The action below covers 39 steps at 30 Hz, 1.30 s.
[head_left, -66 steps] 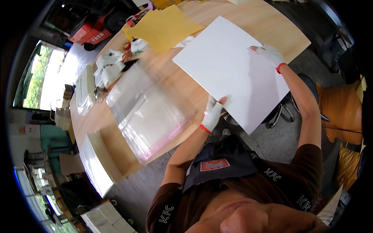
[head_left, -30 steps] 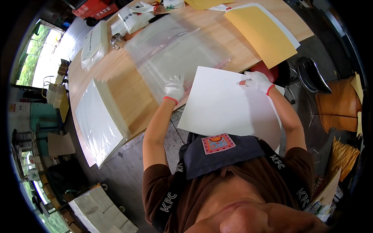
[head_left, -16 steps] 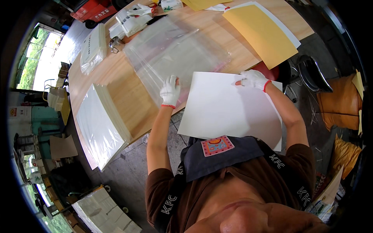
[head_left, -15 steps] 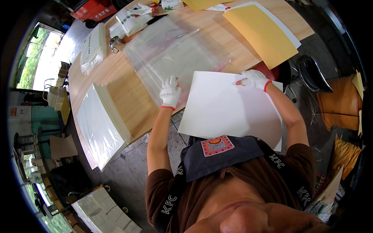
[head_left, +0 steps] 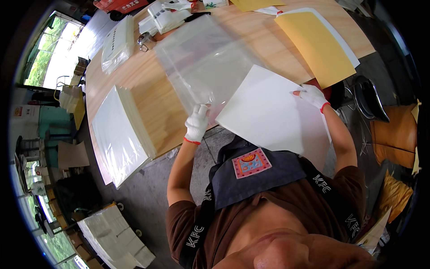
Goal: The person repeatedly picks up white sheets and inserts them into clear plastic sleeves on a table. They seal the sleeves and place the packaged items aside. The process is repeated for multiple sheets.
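Both my hands wear white gloves with red cuffs. My left hand (head_left: 197,121) is closed at the near left corner of a clear plastic bag (head_left: 197,74), its fingers pinching the edge. More clear bags appear to lie flat beneath it, though the layers are hard to separate. My right hand (head_left: 311,95) grips the right edge of a large white sheet (head_left: 268,105), thumb on top and the other fingers hidden underneath. The sheet is tilted, one corner lying over the bags and the rest reaching past the table edge above my apron.
A stack of plastic-wrapped white sheets (head_left: 120,134) stands at the table's left edge. Behind it are a packet (head_left: 117,45), a metal can (head_left: 146,40) and white bags (head_left: 168,18). Yellow card (head_left: 316,49) overlaps the right edge. A black chair (head_left: 371,99) stands beyond.
The white sheet has turned, its far corner swinging over the plastic bags. My left hand has closed further on the bag's edge. The whole view has shifted slightly.
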{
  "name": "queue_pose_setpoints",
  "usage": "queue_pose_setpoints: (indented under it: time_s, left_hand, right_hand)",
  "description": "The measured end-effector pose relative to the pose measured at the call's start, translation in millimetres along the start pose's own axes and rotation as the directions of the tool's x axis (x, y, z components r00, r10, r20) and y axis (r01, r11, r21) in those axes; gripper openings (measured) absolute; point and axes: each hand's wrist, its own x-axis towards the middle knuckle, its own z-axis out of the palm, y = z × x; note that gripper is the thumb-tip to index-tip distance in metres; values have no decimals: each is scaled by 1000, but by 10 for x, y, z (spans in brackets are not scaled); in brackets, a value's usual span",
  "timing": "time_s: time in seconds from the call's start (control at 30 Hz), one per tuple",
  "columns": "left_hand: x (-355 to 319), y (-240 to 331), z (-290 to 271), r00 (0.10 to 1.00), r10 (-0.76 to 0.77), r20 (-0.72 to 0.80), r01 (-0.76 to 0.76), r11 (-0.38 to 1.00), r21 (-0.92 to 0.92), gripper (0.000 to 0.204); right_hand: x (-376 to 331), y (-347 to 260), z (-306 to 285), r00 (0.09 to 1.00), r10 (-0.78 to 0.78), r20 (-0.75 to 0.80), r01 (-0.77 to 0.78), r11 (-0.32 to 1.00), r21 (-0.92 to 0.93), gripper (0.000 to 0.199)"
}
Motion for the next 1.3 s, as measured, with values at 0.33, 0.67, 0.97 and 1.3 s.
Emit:
queue_pose_setpoints:
  time_s: [0.33, 0.67, 0.97, 1.3]
  left_hand:
    - [-409, 265, 416, 941, -229, -247, 101, 891, -442, 41]
    - [-263, 313, 328, 913, -386, 130, 407, 866, -291, 20]
    - [-77, 648, 128, 520, -110, 847, 851, -15, -525, 31]
    - [192, 1069, 505, 509, -556, 657, 441, -487, -754, 34]
  right_hand:
    - [-45, -8, -66, 1000, 16, -23, -15, 999, 38, 55]
    - [123, 196, 11, 996, 32, -86, -27, 998, 62, 49]
    - [172, 176, -13, 995, 49, -82, -37, 988, 147, 47]
    - [678, -144, -69, 999, -33, 23, 29, 988, 151, 57]
